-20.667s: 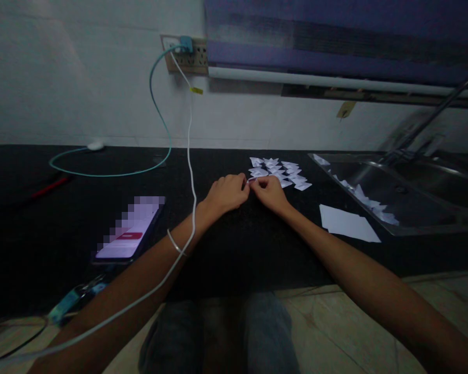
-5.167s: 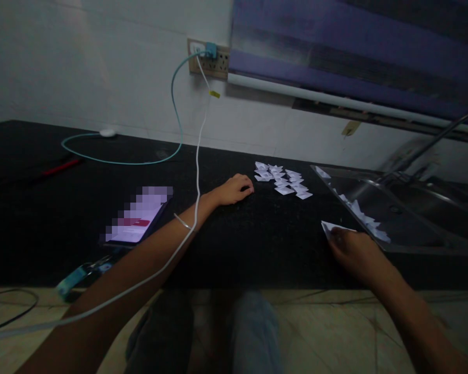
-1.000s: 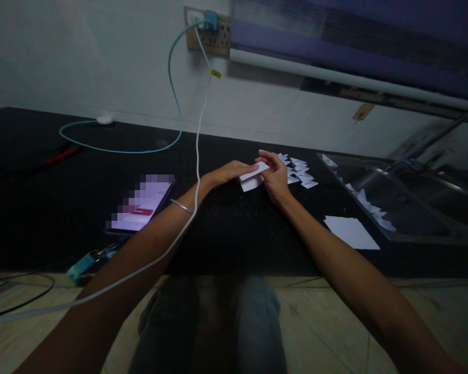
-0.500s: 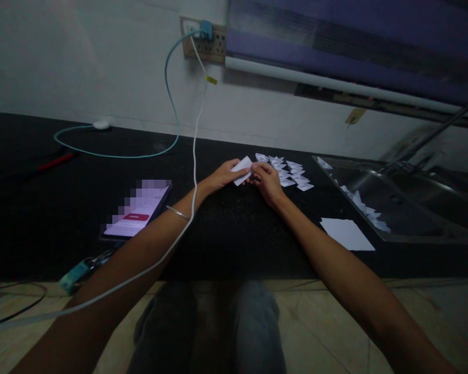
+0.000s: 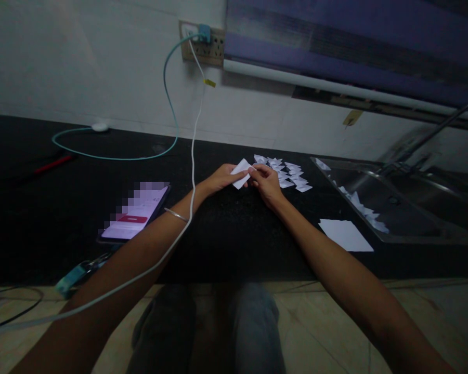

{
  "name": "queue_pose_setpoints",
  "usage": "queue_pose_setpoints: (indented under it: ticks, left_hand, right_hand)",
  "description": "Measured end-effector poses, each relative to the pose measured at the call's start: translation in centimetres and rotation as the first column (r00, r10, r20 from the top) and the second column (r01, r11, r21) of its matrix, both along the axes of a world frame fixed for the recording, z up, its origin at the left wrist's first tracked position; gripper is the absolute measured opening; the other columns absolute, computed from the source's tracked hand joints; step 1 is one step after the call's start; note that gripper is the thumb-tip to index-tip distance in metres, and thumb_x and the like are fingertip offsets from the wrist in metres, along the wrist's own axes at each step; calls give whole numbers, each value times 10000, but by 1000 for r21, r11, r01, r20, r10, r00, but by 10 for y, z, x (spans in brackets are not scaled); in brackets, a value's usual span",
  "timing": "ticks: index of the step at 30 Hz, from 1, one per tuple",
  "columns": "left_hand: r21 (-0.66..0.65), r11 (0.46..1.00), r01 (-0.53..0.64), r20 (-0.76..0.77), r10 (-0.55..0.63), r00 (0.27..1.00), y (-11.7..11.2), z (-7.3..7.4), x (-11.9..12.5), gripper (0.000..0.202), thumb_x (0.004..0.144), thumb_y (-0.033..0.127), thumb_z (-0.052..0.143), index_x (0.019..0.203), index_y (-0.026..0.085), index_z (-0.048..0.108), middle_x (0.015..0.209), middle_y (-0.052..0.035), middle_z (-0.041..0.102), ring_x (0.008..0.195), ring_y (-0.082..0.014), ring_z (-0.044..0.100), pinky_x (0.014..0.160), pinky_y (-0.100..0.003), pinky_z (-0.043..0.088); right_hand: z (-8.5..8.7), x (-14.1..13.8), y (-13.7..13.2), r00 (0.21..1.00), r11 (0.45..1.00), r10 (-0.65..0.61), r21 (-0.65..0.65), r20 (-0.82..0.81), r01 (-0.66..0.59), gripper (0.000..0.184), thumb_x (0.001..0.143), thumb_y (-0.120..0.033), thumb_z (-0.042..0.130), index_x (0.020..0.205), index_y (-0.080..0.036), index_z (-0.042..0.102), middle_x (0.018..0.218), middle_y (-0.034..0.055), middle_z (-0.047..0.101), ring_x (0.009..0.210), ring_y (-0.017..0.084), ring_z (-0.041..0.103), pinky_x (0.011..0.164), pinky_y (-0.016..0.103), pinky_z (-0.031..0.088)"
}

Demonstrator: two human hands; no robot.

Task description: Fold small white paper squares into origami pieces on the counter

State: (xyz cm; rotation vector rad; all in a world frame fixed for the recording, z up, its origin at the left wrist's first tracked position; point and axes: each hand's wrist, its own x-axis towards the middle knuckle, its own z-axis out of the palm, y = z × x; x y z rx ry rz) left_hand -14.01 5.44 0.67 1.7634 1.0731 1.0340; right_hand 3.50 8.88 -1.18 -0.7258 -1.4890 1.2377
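Observation:
Both of my hands meet over the middle of the black counter on a small white sheet of paper. My left hand pinches the sheet's left side, fingers curled. Closed on the right side is my right hand. The paper is bent and lifted slightly off the counter. Just beyond my right hand lies a cluster of several small folded white paper pieces.
A stack of white sheets lies right of my right arm. A steel sink at the right holds more folded pieces. A lit phone lies at the left. White and teal cables hang from a wall socket.
Five seconds ago my right hand was at the sheet stack; since then it brought one sheet to the centre. In the last second both hands folded the sheet smaller.

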Motion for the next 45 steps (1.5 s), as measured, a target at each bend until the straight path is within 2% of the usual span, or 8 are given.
queue_pose_setpoints:
  ticks: [4, 9, 16, 23, 29, 33, 39, 45]
  left_hand:
    - [27, 999, -34, 5, 34, 999, 3, -3, 0, 432, 909, 508, 593, 809, 115, 742, 803, -123, 745, 698, -150, 650, 668, -267, 471]
    - [25, 997, -76, 57, 74, 996, 4, -3, 2, 400, 901, 484, 615, 785, 113, 713, 766, -110, 735, 669, -139, 641, 648, -252, 471]
    - [-5, 1000, -24, 109, 24, 994, 1, -2, 2, 412, 897, 512, 615, 846, 115, 712, 800, -119, 730, 689, -156, 654, 578, -251, 448]
    - [9, 1000, 3, 137, -4, 991, 6, -6, 1, 400, 875, 517, 647, 928, 127, 725, 830, -118, 726, 651, -151, 636, 521, -254, 423]
    - [37, 999, -13, 150, 7, 989, 7, -8, 1, 409, 869, 516, 660, 984, 128, 715, 874, -122, 725, 696, -155, 645, 524, -246, 447]
    - [59, 998, -29, 149, 20, 989, 9, -9, 1, 381, 877, 496, 653, 956, 127, 703, 859, -117, 714, 671, -145, 627, 505, -238, 446]
    - [56, 998, -41, 119, 34, 992, 8, -8, 3, 330, 897, 463, 638, 879, 137, 687, 789, -103, 705, 588, -120, 591, 490, -236, 422]
    - [51, 997, -55, 66, 52, 996, 3, -4, 3, 335, 924, 448, 605, 895, 125, 688, 797, -102, 711, 603, -120, 606, 511, -235, 431]
  right_hand:
    - [2, -1, -2, 999, 999, -23, -27, 24, 24, 317, 724, -502, 785, 790, -225, 647, 615, -20, 608, 542, 114, 533, 516, 272, 403]
    - [5, -1, -6, 996, 1000, 24, -2, 83, -24, 342, 755, -495, 776, 680, -216, 593, 616, -6, 602, 557, 115, 531, 531, 274, 406]
    - [4, -1, -4, 995, 999, -11, 53, 99, 6, 352, 784, -503, 746, 657, -215, 587, 605, -7, 588, 542, 115, 502, 528, 279, 400]
    - [0, 0, 1, 997, 996, -71, 49, 33, 69, 338, 776, -485, 744, 665, -214, 575, 602, -10, 587, 524, 114, 504, 514, 278, 394]
    - [1, 2, 1, 990, 995, -67, 85, 124, 57, 351, 798, -509, 727, 660, -213, 600, 615, 2, 601, 552, 120, 513, 532, 280, 401]
    - [-1, 3, 2, 987, 993, -46, 117, 152, 29, 331, 808, -494, 729, 670, -211, 628, 643, 13, 622, 606, 136, 548, 561, 284, 418]
    - [-4, 3, 5, 987, 988, -71, 143, 143, 50, 315, 819, -475, 722, 675, -209, 632, 619, 1, 599, 572, 128, 520, 564, 291, 416]
    - [-3, 3, 3, 986, 984, -62, 172, 153, 35, 349, 832, -497, 700, 657, -204, 629, 611, -5, 583, 564, 121, 503, 571, 291, 409]
